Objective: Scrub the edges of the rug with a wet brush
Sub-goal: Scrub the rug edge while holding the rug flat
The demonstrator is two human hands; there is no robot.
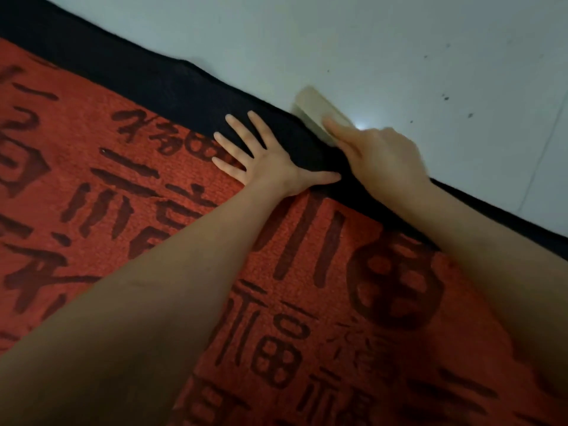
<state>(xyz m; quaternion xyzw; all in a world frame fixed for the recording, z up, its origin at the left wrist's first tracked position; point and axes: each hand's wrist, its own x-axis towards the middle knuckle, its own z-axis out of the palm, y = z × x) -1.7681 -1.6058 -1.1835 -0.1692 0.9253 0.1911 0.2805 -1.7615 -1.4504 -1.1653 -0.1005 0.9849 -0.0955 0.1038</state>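
Note:
A red rug [129,192] with dark characters and a black border [159,84] lies on the floor. My left hand [261,156] presses flat on the border and the red field, fingers spread. My right hand [378,155] grips a pale wooden brush [319,110] at the rug's outer edge, index finger stretched along its back. The brush and right hand are blurred. The bristles are hidden against the border.
Pale grey tiled floor [399,44] spreads beyond the rug to the top and right, with a few dark specks [445,98] and a tile joint [544,149]. A bright light reflection [362,126] sits beside the brush.

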